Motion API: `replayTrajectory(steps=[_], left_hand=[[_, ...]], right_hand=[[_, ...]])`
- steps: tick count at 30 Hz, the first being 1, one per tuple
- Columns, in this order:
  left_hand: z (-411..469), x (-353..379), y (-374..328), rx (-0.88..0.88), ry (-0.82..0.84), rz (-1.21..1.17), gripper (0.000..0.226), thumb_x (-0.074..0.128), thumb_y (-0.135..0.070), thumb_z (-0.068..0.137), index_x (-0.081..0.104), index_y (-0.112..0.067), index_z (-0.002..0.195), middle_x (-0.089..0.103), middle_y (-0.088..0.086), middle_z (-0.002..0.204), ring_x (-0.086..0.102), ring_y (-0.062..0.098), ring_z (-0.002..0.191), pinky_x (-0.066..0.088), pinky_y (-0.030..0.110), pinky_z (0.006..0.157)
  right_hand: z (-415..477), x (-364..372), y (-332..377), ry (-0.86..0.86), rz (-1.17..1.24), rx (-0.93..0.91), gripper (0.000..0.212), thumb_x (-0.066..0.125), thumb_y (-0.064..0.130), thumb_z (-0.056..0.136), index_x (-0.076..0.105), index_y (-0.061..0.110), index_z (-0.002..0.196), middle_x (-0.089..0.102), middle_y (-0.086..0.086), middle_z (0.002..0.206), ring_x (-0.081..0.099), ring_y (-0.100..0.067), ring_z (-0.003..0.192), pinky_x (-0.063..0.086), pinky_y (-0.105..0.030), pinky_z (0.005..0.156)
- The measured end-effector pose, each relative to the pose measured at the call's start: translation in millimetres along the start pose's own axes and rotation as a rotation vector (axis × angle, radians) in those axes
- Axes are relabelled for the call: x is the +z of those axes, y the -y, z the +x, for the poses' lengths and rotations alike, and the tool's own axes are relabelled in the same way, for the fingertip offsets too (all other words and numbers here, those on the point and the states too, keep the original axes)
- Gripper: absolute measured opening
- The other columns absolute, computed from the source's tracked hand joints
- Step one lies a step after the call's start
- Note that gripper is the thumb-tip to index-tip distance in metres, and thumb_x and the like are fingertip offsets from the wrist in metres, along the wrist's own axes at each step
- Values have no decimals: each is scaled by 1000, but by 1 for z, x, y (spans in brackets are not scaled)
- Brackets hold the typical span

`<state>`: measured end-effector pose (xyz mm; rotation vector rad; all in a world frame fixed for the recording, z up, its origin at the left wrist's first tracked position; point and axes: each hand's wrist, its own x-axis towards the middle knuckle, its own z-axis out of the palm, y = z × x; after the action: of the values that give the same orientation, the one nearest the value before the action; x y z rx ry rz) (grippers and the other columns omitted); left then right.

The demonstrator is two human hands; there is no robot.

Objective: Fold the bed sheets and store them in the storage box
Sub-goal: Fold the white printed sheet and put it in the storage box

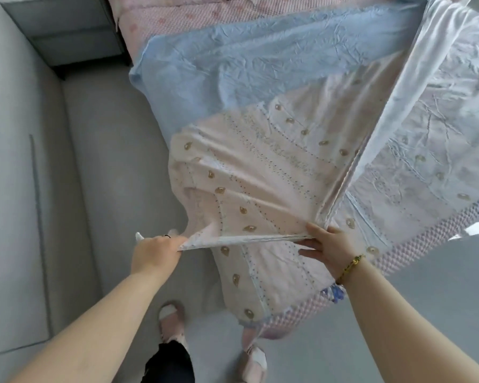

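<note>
Pink sheet (260,172), printed with gold teardrop marks and dotted lines, lies partly on the bed (426,225) and partly lifted off its near corner, with one end hanging down over the side towards the floor (108,161). Your left hand (156,251) is closed in a fist round a corner of the pink sheet, pulling a folded edge taut. That edge runs straight across to your right hand (329,247). There the thumb sits on top of the fold and the fingers reach out beneath it. This looks like a pinch on the fabric, though the contact under the cloth is not fully visible. A bracelet (350,265) of gold and dark beads is on your right wrist. Blue sheet (246,64), creased, is spread on the bed beyond the pink one, which overlaps it. White sheet (437,64) lies along the right side, its long edge over the pink sheet. Bed cover is pink with a quilted, bumpy border. Grey drawer unit (67,31) stands at the upper left beside the bed. Your feet in pale pink slippers (172,319) are on the grey floor below the hanging end.
</note>
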<state>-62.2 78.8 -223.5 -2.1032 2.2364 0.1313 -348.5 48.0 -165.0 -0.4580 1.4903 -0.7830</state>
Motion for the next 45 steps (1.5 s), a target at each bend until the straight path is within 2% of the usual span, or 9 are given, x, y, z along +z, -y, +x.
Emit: replayTrajectory(steps=[3,5,7,12,16,20,23,33,45], left_hand=[[-29,13,-4,-9,-68,20,16,61,-8,35,65,-23,41,45,2,28,41,22,20,0,7,43],[-48,23,-10,-18,37,73,22,78,-6,42,71,-25,50,56,4,39,54,26,33,20,13,36],[-59,33,-19,-49,192,121,20,70,-16,73,74,-25,90,72,9,83,67,26,79,42,26,62],[-78,83,-42,-501,524,-134,40,45,-28,95,43,-17,134,47,5,138,42,23,128,33,29,101],[-85,105,-88,-1128,572,-1340,27,47,-17,96,56,2,112,62,14,92,58,24,82,40,27,69],[-75,115,-138,-1212,607,-1679,27,42,-30,97,55,-14,79,59,1,77,52,12,69,34,22,58],[-63,126,-153,-1315,572,-1776,31,45,-37,94,59,-11,84,62,3,78,55,13,69,46,17,43],[-53,128,-148,-1383,589,-1775,38,60,-36,87,44,-18,58,34,-6,42,23,4,27,16,9,30],[-59,108,-161,-1290,700,-2005,43,49,-47,90,54,-8,71,60,-1,42,50,2,28,21,7,26]], right_hand=[[-5,-11,-33,40,30,58,12,47,5,94,56,5,86,63,-10,78,66,-8,48,55,-23,44],[-2,-16,-52,31,42,92,11,47,5,94,55,4,87,61,-10,80,66,-8,47,55,-23,45],[4,-21,-63,5,54,108,9,47,4,94,55,2,89,60,-10,78,65,-8,46,54,-22,44],[25,-34,-91,-65,37,164,6,49,3,93,53,-1,92,59,-11,76,60,-20,60,53,-22,41],[43,-35,-108,-98,24,200,14,50,1,92,55,4,79,62,-10,65,63,-16,45,53,-23,40],[50,-32,-115,-82,4,188,7,48,-2,92,51,0,98,57,-11,77,55,-24,65,52,-21,39],[50,-32,-119,-65,31,174,10,47,-2,92,47,-1,102,57,-11,78,55,-24,66,52,-21,39],[49,-49,-133,-9,2,111,11,48,2,93,52,-2,102,61,-13,83,64,-9,44,54,-21,44],[24,-33,-126,8,185,28,8,48,4,93,51,4,85,65,-5,54,63,-10,42,53,-22,42]])
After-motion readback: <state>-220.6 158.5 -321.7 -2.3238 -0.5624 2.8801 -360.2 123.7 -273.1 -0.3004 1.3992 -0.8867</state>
